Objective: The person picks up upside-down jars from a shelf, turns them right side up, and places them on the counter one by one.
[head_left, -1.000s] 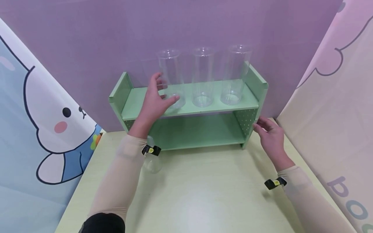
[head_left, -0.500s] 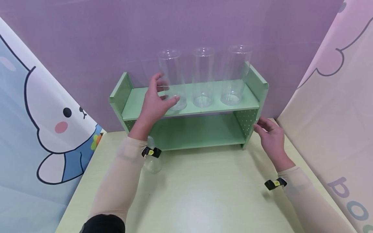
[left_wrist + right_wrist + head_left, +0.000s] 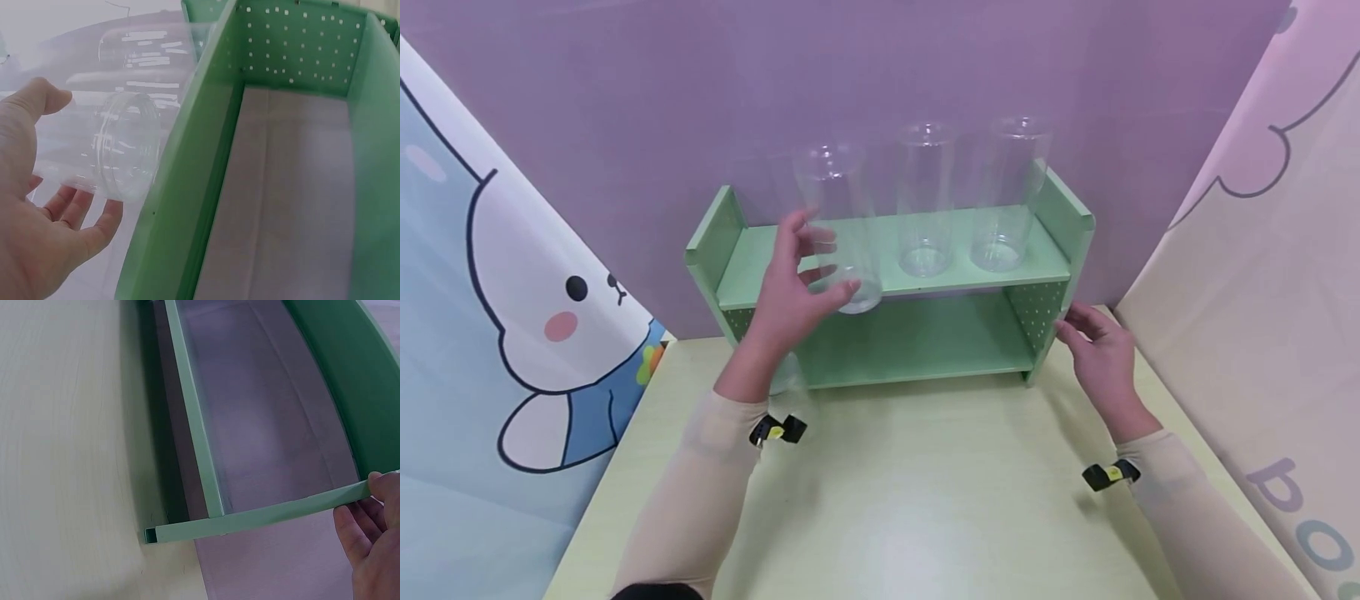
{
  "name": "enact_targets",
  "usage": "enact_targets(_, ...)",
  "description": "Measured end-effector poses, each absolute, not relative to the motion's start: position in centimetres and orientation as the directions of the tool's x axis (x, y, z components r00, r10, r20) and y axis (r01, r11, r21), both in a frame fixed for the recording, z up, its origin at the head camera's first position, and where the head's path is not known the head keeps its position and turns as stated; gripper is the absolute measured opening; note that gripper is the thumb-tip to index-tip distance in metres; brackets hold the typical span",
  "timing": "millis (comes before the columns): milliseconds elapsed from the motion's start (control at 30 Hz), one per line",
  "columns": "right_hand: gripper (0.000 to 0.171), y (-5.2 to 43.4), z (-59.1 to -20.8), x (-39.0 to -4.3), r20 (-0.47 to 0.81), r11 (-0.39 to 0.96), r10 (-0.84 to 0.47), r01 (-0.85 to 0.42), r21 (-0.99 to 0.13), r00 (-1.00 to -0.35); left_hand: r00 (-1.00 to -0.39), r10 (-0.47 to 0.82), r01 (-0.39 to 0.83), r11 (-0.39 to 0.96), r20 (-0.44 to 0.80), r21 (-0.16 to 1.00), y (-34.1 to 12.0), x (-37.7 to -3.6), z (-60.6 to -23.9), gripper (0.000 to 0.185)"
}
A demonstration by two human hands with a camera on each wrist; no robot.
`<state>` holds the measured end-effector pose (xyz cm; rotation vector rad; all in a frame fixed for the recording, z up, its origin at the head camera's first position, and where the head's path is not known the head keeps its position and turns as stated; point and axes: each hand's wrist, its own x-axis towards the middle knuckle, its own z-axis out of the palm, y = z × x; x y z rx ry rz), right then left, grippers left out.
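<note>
Hands apart, one at each end of a green shelf [image 3: 711, 237]. Grips the lower part of a clear tumbler [image 3: 838, 225] with the left hand [image 3: 793, 287], thumb on the near side and fingers curled round the far side. Rests the right hand [image 3: 1097, 350] against the front edge of the shelf's right side panel, fingers nearly straight and closed round nothing.

Behind everything, a purple backdrop [image 3: 700, 83], with a rabbit-print curtain [image 3: 512, 317] on the left. Below that, a pale yellow-green table [image 3: 925, 500] bearing the shelf, which stands against the backdrop with two boards between perforated side panels.

On the top board, two more clear tumblers [image 3: 927, 200] [image 3: 1003, 196], upright, side by side towards the right end, apart from the gripped one.

As for the gripped tumbler: long axis near upright, mouth leaning slightly left, base at the front edge of the top board near its left half. Cannot tell for certain whether the base touches the board or hangs just off it. Lies directly in the left hand, and well apart from the right hand, with the whole width of the shelf between.

From the left wrist, shows the round base of the tumbler [image 3: 122, 147] just beyond the fingers [image 3: 81, 206], beside the shelf [image 3: 300, 156]. From the right wrist, shows fingertips [image 3: 375, 531] at the end of the panel edge [image 3: 262, 519], just above the table [image 3: 62, 425].

Smallest, something small and clear [image 3: 786, 383] on the table behind the left wrist, too blurred to identify.
</note>
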<state>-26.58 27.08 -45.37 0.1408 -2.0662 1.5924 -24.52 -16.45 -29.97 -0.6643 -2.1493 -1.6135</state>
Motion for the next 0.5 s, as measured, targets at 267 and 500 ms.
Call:
enact_targets(267, 0.032, 27.1, -45.4, -26.5, 0.461, 0.324, 0.228, -0.38, -0.867, -0.858, -0.79, 0.199, 0.61, 0.16, 0.579, 0.776, -16.1, -21.7, -31.3, 0.096)
enact_targets(500, 0.032, 27.1, -45.4, -26.4, 0.452, 0.333, 0.234, -0.366, -0.869, -0.861, -0.81, 0.244, 0.578, 0.169, 0.534, 0.799, -15.8, -19.9, -32.9, 0.101)
